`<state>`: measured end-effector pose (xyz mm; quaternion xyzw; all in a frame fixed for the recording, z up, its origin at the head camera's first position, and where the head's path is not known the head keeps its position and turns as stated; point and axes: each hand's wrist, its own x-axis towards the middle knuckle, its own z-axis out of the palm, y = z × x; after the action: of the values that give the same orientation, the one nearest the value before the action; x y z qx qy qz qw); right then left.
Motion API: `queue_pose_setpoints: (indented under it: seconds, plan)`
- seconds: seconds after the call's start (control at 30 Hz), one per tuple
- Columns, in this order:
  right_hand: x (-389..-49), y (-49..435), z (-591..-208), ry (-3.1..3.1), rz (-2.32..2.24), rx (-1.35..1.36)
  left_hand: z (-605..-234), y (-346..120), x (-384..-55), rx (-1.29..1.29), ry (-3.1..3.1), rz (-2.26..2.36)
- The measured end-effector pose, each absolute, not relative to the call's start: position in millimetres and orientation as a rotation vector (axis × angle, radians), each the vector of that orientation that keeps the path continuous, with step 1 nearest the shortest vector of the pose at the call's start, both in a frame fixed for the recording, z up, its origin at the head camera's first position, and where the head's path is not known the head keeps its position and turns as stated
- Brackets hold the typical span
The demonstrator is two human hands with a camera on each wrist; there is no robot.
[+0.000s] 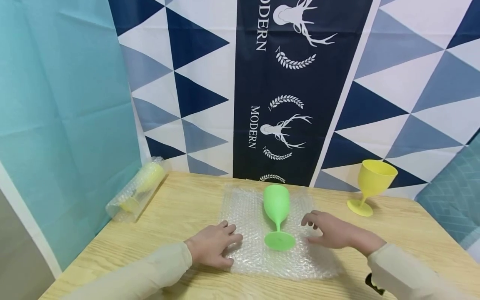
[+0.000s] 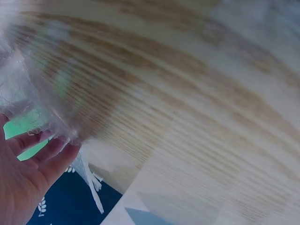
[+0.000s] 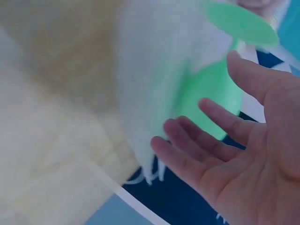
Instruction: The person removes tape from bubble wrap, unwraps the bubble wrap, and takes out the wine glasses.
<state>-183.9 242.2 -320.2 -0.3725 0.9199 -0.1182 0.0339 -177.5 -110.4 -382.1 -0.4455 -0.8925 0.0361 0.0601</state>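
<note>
A green plastic goblet (image 1: 276, 202) lies on its side on a sheet of bubble wrap (image 1: 245, 216), its round foot toward me. My left hand (image 1: 217, 245) is at the sheet's left edge, fingers spread and loosely bent; in the left wrist view its fingertips meet the edge of the bubble wrap (image 2: 35, 89). Over the sheet's right side is my right hand (image 1: 331, 230), thumb apart from the fingers and holding nothing. The right wrist view shows the goblet (image 3: 213, 93) just beyond those fingertips, with the wrap blurred beside it.
A yellow goblet (image 1: 375, 179) stands upright at the table's back right. Near the left edge lies another yellow goblet rolled in bubble wrap (image 1: 129, 196). Behind the wooden table (image 1: 187, 200) hangs a patterned cloth (image 1: 206, 83), with a turquoise cloth (image 1: 71, 104) on the left.
</note>
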Motion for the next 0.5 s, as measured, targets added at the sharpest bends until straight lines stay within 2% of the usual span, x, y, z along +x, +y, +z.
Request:
queue_pose_setpoints:
  seconds: [0.27, 0.5]
  plan:
    - [-207.7, 226.8, -278.6, 2.550, -0.432, -0.696, -380.6, -109.3, -177.1, -1.339, -2.715, 0.084]
    - [-231.2, 214.8, -265.7, 2.476, -0.500, -0.437, -379.4, -110.0, -177.9, -1.369, -2.711, 0.085]
